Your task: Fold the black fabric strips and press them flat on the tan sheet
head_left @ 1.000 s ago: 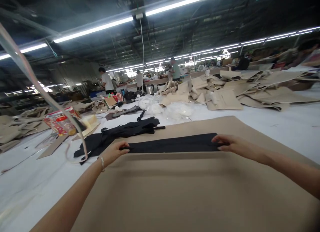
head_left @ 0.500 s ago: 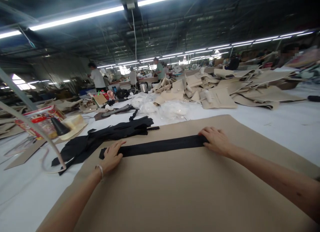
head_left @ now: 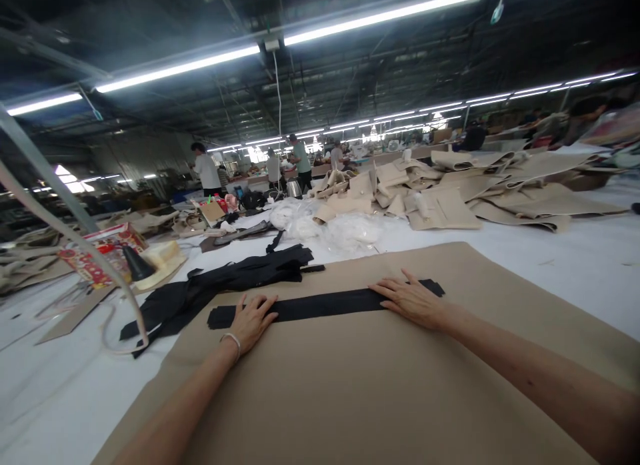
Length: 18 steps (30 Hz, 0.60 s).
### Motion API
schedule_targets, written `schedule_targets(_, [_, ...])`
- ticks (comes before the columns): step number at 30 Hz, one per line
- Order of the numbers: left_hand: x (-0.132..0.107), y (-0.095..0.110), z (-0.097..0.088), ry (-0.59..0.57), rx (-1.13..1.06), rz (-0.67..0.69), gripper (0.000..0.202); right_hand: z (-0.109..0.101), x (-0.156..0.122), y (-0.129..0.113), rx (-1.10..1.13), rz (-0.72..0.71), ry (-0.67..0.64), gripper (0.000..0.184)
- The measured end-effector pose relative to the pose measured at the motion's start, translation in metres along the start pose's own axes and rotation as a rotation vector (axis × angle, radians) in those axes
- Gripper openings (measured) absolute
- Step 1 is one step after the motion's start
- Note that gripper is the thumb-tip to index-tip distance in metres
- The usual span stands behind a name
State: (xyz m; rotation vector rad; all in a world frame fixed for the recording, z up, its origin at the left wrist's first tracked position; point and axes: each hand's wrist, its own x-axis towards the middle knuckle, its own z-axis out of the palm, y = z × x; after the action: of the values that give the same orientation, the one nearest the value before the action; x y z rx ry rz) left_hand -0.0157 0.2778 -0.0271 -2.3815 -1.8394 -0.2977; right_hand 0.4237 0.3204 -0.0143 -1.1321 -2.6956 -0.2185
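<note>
A long black fabric strip (head_left: 325,305) lies across a large tan sheet (head_left: 330,385) in front of me. My left hand (head_left: 251,321) rests on the strip near its left end, fingers spread and flat. Toward the other end my right hand (head_left: 413,299) lies flat on it, with the thumb and fingers apart. Both ends of the strip stick out past my hands. Just beyond the sheet's far left edge is a heap of black fabric pieces (head_left: 225,278).
Tan cut pieces (head_left: 440,191) are piled at the back right, beside clear plastic bags (head_left: 345,230). To the left stand a red box (head_left: 107,251), a black cone (head_left: 136,265) and a curved hose (head_left: 120,278) over the white table (head_left: 65,385). Several people work in the distance.
Both hands have slid inward along the strip, so its two ends now show outside them. The right hand has flattened from gripping the right end. The view has tilted slightly upward.
</note>
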Motion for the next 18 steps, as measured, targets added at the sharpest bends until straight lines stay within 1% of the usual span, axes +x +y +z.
schedule_targets(4, [0.004,-0.001,0.001,0.017,-0.008,0.012,0.040,0.000,0.003,0.001,-0.002,-0.015,0.014,0.042])
schedule_targets(7, [0.000,0.004,0.001,0.024,-0.026,0.023,0.045,-0.002,0.003,-0.004,0.007,-0.008,0.016,0.044])
schedule_targets(10, [-0.004,0.010,0.000,0.021,-0.041,0.046,0.044,-0.001,0.003,-0.010,0.019,0.006,0.019,0.045])
schedule_targets(13, [-0.003,0.015,0.003,0.024,-0.039,0.064,0.055,0.002,0.005,-0.017,0.032,0.007,0.015,0.053])
schedule_targets(14, [-0.001,0.016,0.005,0.028,-0.033,0.064,0.055,0.003,0.006,-0.019,0.037,0.006,0.012,0.052])
schedule_targets(18, [0.009,0.011,0.011,0.053,0.010,0.054,0.040,0.007,0.011,-0.022,0.052,0.006,0.016,0.044])
